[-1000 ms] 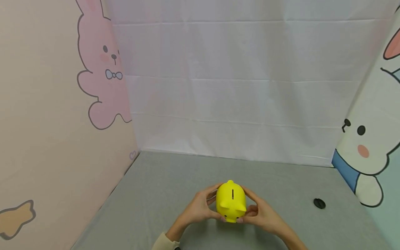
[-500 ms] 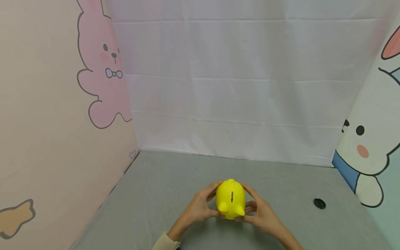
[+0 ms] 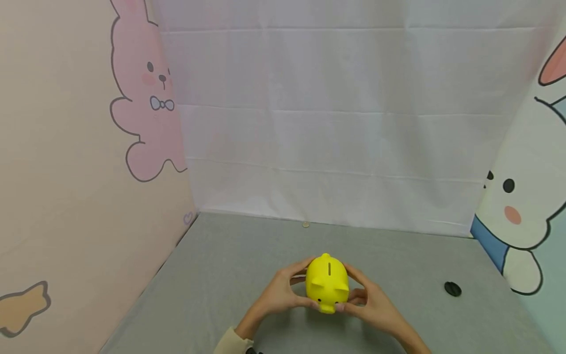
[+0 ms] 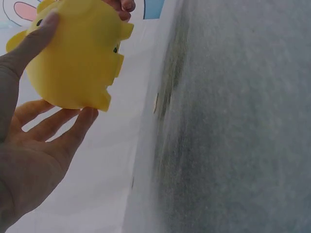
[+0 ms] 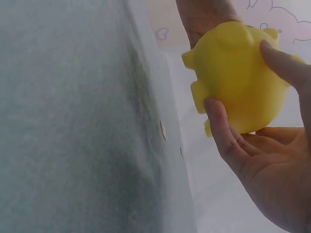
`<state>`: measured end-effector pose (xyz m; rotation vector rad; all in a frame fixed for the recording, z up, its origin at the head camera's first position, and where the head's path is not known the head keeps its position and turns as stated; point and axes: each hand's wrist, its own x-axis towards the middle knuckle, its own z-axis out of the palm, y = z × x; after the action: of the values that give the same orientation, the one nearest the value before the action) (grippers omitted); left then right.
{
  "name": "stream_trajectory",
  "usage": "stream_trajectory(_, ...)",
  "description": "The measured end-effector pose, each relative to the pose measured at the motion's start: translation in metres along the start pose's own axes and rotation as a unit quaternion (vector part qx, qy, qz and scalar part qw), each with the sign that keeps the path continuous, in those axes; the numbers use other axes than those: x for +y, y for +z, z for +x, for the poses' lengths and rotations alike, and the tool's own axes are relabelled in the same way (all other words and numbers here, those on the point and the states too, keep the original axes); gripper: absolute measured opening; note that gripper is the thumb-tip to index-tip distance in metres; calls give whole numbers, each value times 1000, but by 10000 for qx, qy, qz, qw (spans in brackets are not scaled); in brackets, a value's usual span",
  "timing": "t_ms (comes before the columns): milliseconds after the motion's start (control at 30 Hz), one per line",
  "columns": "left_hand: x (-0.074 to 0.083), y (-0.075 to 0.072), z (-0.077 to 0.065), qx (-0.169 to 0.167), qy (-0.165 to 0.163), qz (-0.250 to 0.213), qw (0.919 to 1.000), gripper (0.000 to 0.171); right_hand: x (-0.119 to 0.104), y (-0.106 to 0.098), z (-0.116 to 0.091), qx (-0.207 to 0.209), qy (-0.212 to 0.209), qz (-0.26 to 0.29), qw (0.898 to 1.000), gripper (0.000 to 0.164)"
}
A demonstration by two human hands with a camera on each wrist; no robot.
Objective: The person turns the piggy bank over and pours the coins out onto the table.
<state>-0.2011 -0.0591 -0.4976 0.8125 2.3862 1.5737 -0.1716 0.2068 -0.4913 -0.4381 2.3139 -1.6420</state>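
A yellow piggy bank, slot side up and snout toward me, is held between both hands above the grey table. The left hand grips its left side, thumb by the snout; in the left wrist view, its fingers reach under the far end. On the opposite side the right hand grips it likewise, with its thumb on the face end. The feet point toward the table, apart from it. A small coin-like disc lies near the table's back edge. The underside is hidden in the head view.
On the right of the grey table lies a black oval piece, like a stopper. A white cloth hangs behind the table. Cartoon-printed panels stand at the left and right.
The piggy bank has rocked, its face tipping down and then back toward me. A tiny item showed at its far left half a second ago; the disc at the back is newly visible.
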Motion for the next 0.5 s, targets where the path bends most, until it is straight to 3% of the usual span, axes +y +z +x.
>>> stream_trajectory(267, 4, 0, 0, 75, -325, -47, 9994, 71, -6, -2, -1, -136, 379, 451, 9982, 72)
stream_trajectory(500, 6, 4, 2, 157, -992, -345, 9944, 47, -10, -2, 3, -341, 637, 362, 9967, 55)
